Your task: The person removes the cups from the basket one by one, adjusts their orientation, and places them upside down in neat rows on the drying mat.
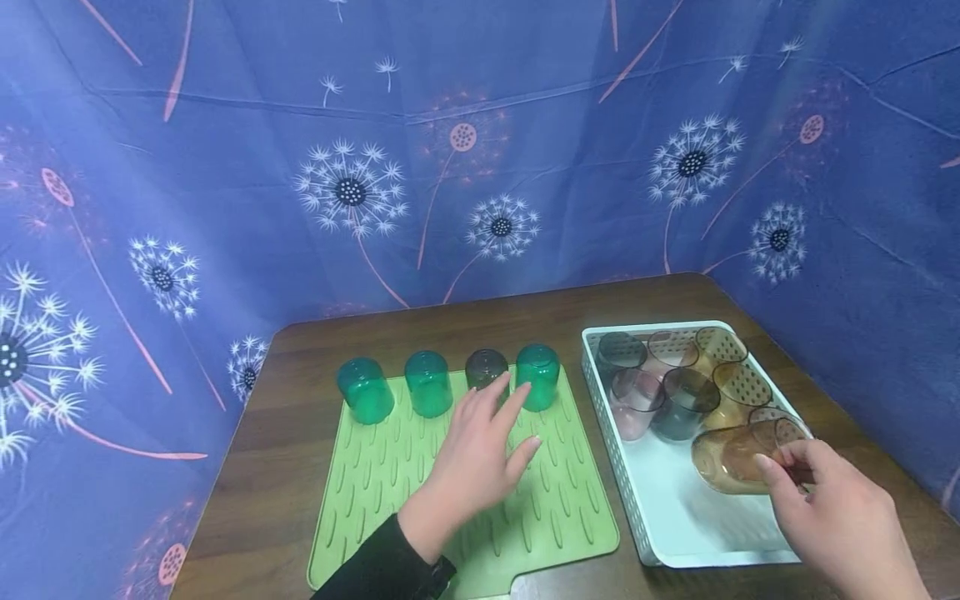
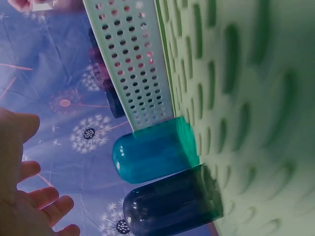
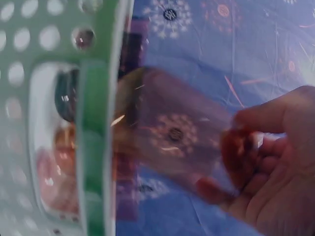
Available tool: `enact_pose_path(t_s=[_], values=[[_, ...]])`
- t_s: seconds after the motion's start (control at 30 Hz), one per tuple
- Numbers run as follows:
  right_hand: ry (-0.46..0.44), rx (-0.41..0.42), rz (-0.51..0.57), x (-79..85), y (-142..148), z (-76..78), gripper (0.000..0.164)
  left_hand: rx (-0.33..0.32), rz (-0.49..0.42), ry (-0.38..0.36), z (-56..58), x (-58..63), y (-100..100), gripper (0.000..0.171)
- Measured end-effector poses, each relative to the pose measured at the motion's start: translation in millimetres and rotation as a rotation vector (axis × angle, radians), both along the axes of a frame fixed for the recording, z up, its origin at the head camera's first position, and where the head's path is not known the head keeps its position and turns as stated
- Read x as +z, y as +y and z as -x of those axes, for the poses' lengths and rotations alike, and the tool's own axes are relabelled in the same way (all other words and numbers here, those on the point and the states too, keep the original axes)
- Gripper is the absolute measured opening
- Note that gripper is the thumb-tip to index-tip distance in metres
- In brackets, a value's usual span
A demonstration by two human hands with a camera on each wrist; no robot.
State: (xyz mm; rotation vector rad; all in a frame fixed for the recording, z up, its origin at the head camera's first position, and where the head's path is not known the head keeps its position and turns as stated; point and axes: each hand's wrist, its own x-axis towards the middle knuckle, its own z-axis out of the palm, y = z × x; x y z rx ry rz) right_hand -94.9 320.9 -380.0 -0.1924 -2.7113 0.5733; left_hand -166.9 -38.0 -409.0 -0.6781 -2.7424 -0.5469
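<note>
Pinching an amber cup (image 1: 723, 464) by one end: right hand (image 1: 843, 508), cup tilted beyond its fingertips, tray (image 1: 697, 533) below them; left hand (image 1: 472, 454) loose, fingers spread above mat (image 1: 375, 500), dark cup (image 1: 483, 365) and green cup (image 1: 538, 373) near their tips

A blue dandelion-print cloth (image 1: 555, 158) hangs behind and beside a brown wood-grain table (image 1: 262, 492).
</note>
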Motion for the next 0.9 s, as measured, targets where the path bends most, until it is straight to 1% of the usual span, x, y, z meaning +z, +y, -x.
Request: enact_pose_path(t_s=[0.07, 0.13, 0.2, 0.27, 0.3, 0.37, 0.47, 0.53, 0.6, 0.67, 0.73, 0.83, 0.9], values=[[0.109, 0.009, 0.078, -2.8, -10.2, -0.3, 0.015, -0.013, -0.053, -0.035, -10.2, -0.7, -1.9, 0.069], [0.192, 0.013, 0.16, -6.2, -23.1, 0.2, 0.012, -0.023, -0.114, -0.063, -19.8, -0.9, -3.6, 0.071], [0.245, 0.06, 0.301, -11.0, -40.3, 2.1, 0.012, -0.025, -0.171, -0.078, -28.6, -2.1, -4.8, 0.074], [0.241, 0.14, 0.453, -16.1, -58.9, 4.9, 0.01, -0.032, -0.233, -0.081, -37.2, -5.3, -5.7, 0.077], [0.225, 0.196, 0.545, -19.5, -68.3, 6.3, 0.01, -0.036, -0.257, -0.074, -41.2, -7.8, -5.9, 0.08], [0.192, 0.328, 0.769, -27.8, -86.3, 9.7, 0.013, -0.052, -0.301, -0.044, -48.3, -14.4, -6.2, 0.086], [0.119, 0.512, 1.03, -40.5, -109.4, 15.0, 0.02, -0.108, -0.368, 0.053, -56.1, -26.1, -6.8, 0.097], [0.056, 0.611, 1.166, -47.8, -121.8, 18.0, 0.024, -0.141, -0.396, 0.115, -59.1, -32.8, -7.3, 0.101], [-0.016, 0.687, 1.272, -52.6, -131.8, 20.1, 0.025, -0.187, -0.424, 0.173, -60.2, -37.4, -8.1, 0.101], [-0.085, 0.751, 1.373, -56.5, -138.4, 21.1, 0.025, -0.215, -0.433, 0.193, -60.6, -39.8, -8.7, 0.1], [-0.146, 0.799, 1.446, -59.5, -142.9, 20.8, 0.025, -0.251, -0.448, 0.212, -60.8, -41.0, -9.3, 0.098], [-0.224, 0.877, 1.53, -63.8, -146.7, 19.1, 0.026, -0.267, -0.445, 0.214, -62.1, -41.3, -9.7, 0.09], [-0.269, 0.909, 1.568, -66.2, -148.5, 17.7, 0.027, -0.264, -0.442, 0.202, -63.4, -40.9, -10.0, 0.083]])
